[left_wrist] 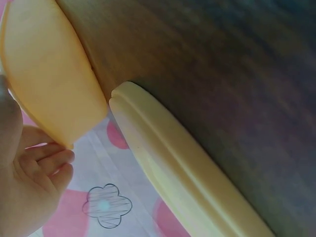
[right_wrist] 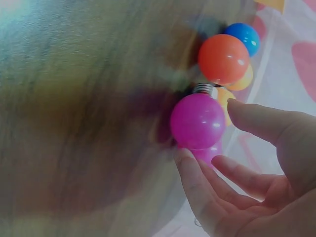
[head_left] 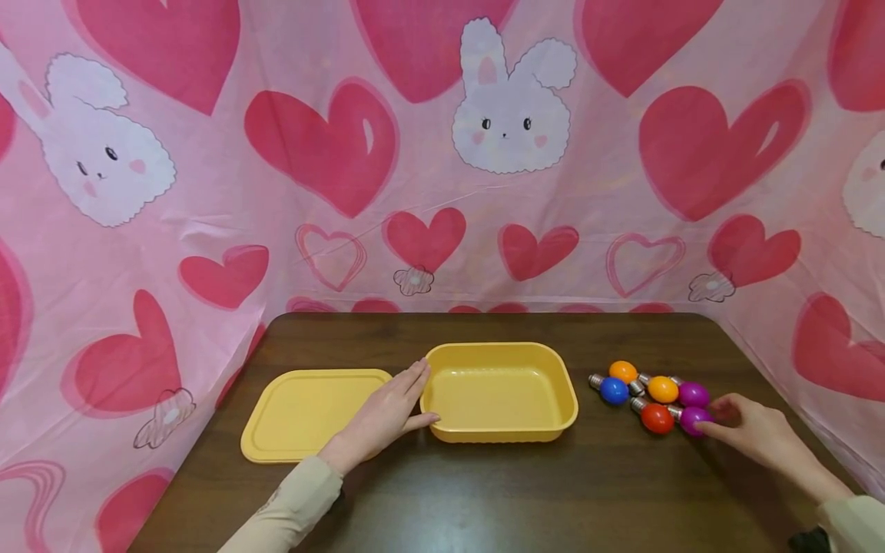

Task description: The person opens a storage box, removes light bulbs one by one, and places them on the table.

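Observation:
My left hand [head_left: 387,411] rests on the left rim of a yellow plastic box [head_left: 498,434], fingers extended along it and thumb at the near corner. In the left wrist view the box [left_wrist: 54,74] is on the left, beside that hand's fingers. My right hand [head_left: 750,430] reaches to the nearer purple light bulb [head_left: 694,421], fingertips right at it. In the right wrist view the fingers spread around this purple bulb [right_wrist: 197,121]. A second purple bulb [head_left: 694,395], a red bulb [head_left: 657,418], a blue bulb [head_left: 614,390] and orange bulbs [head_left: 664,389] lie close beside it.
A flat yellow lid [head_left: 311,415] lies left of the box, partly under the left forearm in the head view. The dark wooden table [head_left: 470,499] is bordered by a pink cloth [head_left: 429,177] with hearts and rabbits at the back and sides.

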The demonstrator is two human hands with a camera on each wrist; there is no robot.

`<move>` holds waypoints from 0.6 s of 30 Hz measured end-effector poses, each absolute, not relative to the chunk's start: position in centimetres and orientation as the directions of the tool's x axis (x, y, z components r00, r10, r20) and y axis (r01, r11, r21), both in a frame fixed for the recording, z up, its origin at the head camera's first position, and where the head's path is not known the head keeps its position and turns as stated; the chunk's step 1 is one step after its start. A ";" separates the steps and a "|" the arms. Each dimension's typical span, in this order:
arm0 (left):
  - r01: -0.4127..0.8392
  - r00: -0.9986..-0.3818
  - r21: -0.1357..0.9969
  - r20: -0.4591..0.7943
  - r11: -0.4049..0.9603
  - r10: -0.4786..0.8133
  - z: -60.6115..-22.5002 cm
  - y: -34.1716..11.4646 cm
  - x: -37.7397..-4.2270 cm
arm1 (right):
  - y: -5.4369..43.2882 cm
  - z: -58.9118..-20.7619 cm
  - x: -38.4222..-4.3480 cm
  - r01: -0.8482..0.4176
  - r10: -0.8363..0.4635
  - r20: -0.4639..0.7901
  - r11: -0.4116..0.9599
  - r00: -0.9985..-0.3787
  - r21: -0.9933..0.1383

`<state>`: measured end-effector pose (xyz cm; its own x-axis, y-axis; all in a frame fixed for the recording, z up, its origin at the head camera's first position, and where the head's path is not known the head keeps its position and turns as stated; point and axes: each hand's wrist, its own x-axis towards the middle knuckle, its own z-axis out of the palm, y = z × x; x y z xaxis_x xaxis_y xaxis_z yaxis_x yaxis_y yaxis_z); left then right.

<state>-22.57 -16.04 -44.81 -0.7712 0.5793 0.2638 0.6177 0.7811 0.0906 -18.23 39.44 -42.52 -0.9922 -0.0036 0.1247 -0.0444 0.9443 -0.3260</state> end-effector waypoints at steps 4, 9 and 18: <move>0.619 -0.769 0.068 0.251 0.782 0.587 -44.7 -16.1 -22.8 | 39.3 -42.0 -18.5 -0.072 -0.014 0.181 0.945 -0.983 -0.318; 0.627 -0.760 0.039 0.249 0.778 0.600 -44.6 -16.1 -22.9 | 38.5 -41.0 -18.9 -0.096 -0.032 0.204 0.945 -0.978 -0.313; 0.629 -0.765 0.096 0.254 0.772 0.592 -44.0 -15.8 -23.6 | 35.2 -39.5 -20.0 -0.130 -0.073 0.170 0.926 -0.983 -0.356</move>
